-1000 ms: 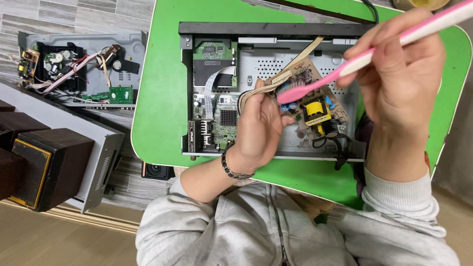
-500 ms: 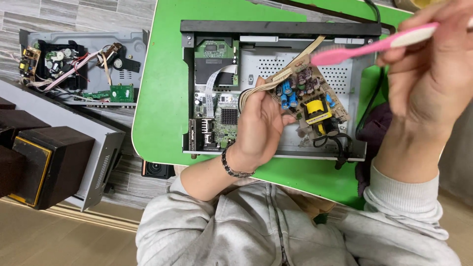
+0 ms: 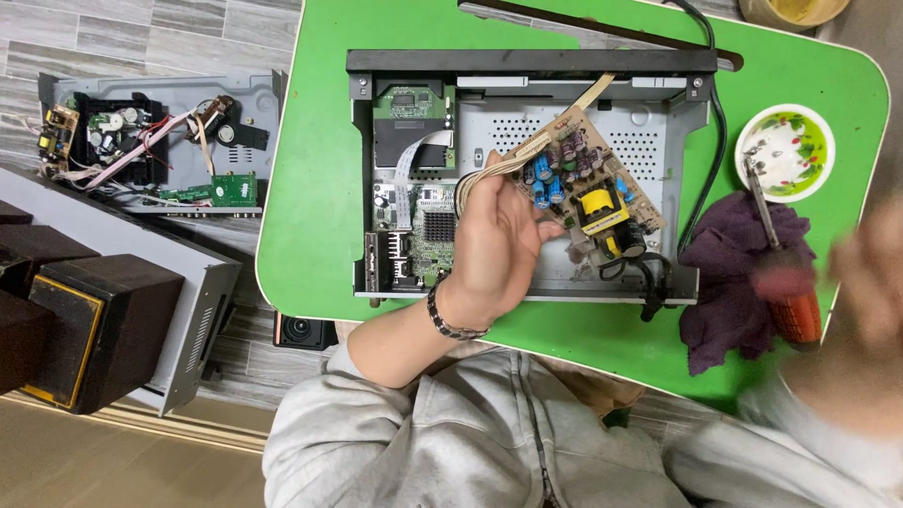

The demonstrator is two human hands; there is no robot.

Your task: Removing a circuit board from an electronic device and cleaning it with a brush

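Left hand: our left hand (image 3: 499, 249) was closed around the lower left edge of the tan power-supply circuit board with blue capacitors and a yellow transformer (image 3: 588, 188), holding it tilted up out of the open grey metal player chassis (image 3: 527, 174).

Board position: the board sat over the middle of the chassis, which lay across the centre of the green rounded table (image 3: 320, 188), its black front panel toward the far edge.

Right hand: our right hand (image 3: 861, 310) was a blur at the table's right edge. We could not tell whether it was open or closed.

What changed: half a second before, that hand had held a pink toothbrush above the board; a second before, the bristles had touched it. Now the brush was out of view and the hand had dropped beside the red-handled screwdriver (image 3: 785, 282).

What it meant: we judged the brushing of the board had paused, and the hand seemed to be moving toward another tool.

Right side of table: the screwdriver lay on a crumpled dark purple cloth (image 3: 729, 292), its shaft reaching into a small white bowl with a floral rim (image 3: 785, 150) near the right edge.

Cable: a black power cord (image 3: 710, 141) ran along the chassis's right side.

Floor at left: a second opened grey chassis with loose wiring (image 3: 150, 146) lay beyond the table's left edge.
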